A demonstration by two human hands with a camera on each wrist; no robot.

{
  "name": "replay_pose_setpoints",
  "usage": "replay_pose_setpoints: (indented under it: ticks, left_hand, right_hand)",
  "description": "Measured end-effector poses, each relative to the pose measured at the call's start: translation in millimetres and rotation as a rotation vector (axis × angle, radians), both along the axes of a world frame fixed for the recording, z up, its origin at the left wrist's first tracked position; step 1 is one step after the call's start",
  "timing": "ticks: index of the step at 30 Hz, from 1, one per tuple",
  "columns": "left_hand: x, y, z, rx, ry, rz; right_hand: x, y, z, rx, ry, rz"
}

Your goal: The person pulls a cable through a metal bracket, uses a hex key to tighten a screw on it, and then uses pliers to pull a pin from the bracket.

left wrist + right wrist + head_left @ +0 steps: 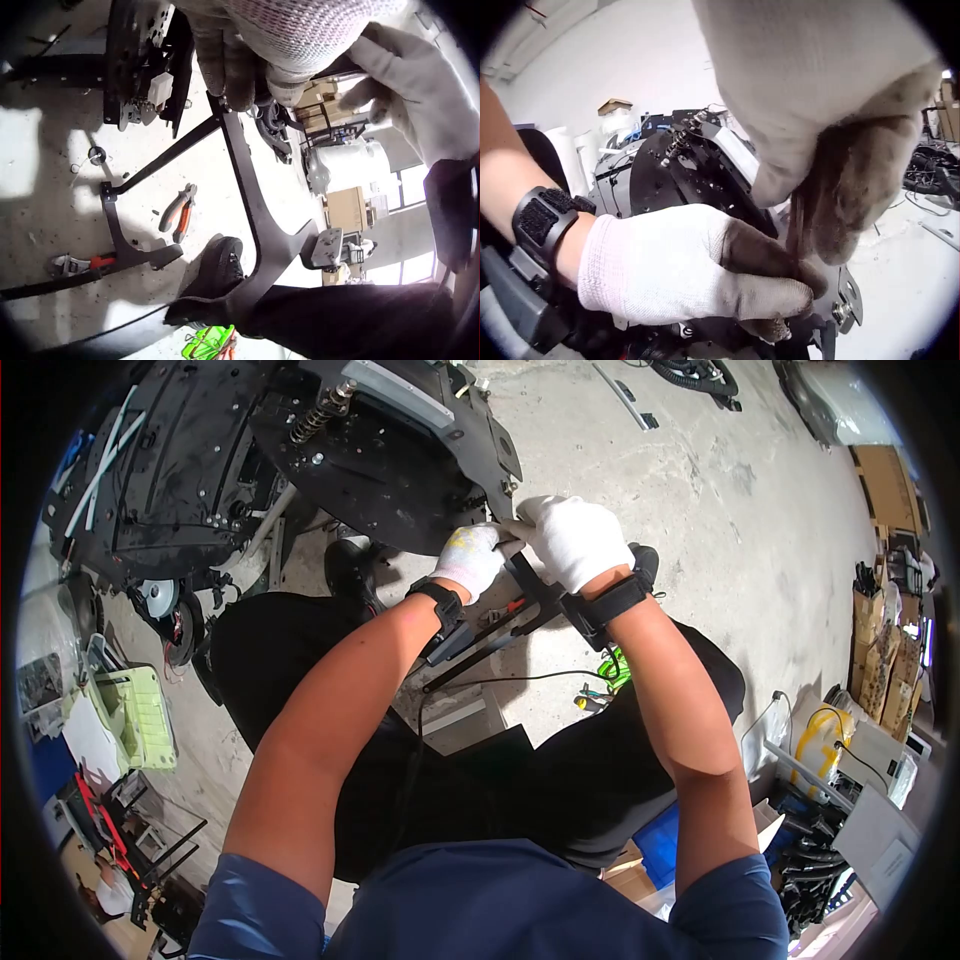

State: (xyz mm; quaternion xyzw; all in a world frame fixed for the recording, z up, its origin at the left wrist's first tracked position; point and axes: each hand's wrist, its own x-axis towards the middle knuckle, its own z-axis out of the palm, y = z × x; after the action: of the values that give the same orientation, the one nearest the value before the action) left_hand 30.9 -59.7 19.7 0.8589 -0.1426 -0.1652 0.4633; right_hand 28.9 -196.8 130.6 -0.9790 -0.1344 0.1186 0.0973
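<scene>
Both hands wear white gloves with dark, soiled fingers and meet at the edge of a large black vehicle underbody panel (pixel 370 470). My right hand (pixel 578 540) pinches a thin dark strip (pixel 793 225) from above in the right wrist view. Lower down, my left hand (pixel 682 262) curls thumb and fingers around the strip's bottom end. What the strip belongs to is hidden by the gloves. Below the hands, a black metal frame (pixel 247 180) with angled arms extends toward the person's legs; its upper end reaches the left fingertips in the left wrist view.
Orange-handled pliers (pixel 178 214) and a red-handled tool (pixel 79 264) lie on the concrete floor, near a bright green item (pixel 613 670). A coil-spring shock absorber (pixel 322 412) sits on the panel. A pale green crate (pixel 140 715) is at left; cardboard boxes (pixel 885 485) stand at right.
</scene>
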Motion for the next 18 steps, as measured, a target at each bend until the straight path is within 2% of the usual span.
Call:
replay_pose_setpoints:
  ticks: [3,7,9,10,11,12,13,14,15,16,17,18]
  left_hand:
    - [-2.5,0.6,9.8,0.027,0.039,-0.004]
    - [-2.4,4.1,-9.0,-0.02,0.047,0.05]
    - [-2.6,6.1,-8.0,-0.147,0.089,0.069]
    - [-2.8,5.6,-6.6,-0.124,0.07,0.084]
    - [-2.2,6.4,-5.4,-0.122,0.07,0.084]
    - [-0.5,7.0,-1.0,-0.007,0.008,0.045]
    - [0.6,6.9,3.6,0.107,-0.054,0.006]
    - [-0.1,6.2,7.5,0.105,-0.052,0.009]
    - [-1.8,5.5,11.0,-0.009,0.071,0.046]
    - [-2.5,5.2,12.5,-0.123,0.192,0.082]
    - [-2.1,5.2,11.7,-0.123,0.19,0.082]
    - [-1.9,5.4,8.5,-0.035,0.077,0.067]
  right_hand:
    - [0.0,-5.6,-8.6,0.005,-0.092,0.118]
    - [-0.6,-0.2,-2.0,0.008,-0.111,0.265]
    - [-2.7,2.7,-6.7,-0.152,-0.219,0.358]
    - [-4.2,-0.1,-9.7,-0.149,-0.22,0.358]
    - [-5.7,-5.3,-12.9,0.046,-0.23,0.327]
    - [-6.1,-6.5,-12.0,0.238,-0.239,0.295]
    - [-6.0,-5.4,-11.7,0.238,-0.237,0.297]
    - [-5.8,-3.7,-10.7,0.227,-0.199,0.105]
    - [-5.4,-0.6,-5.6,0.214,-0.161,-0.087]
    - [-3.1,3.7,17.9,0.258,0.109,-0.186]
    - [-1.2,6.5,21.5,0.257,0.107,-0.186]
    - [0.2,9.0,23.4,0.14,0.188,-0.175]
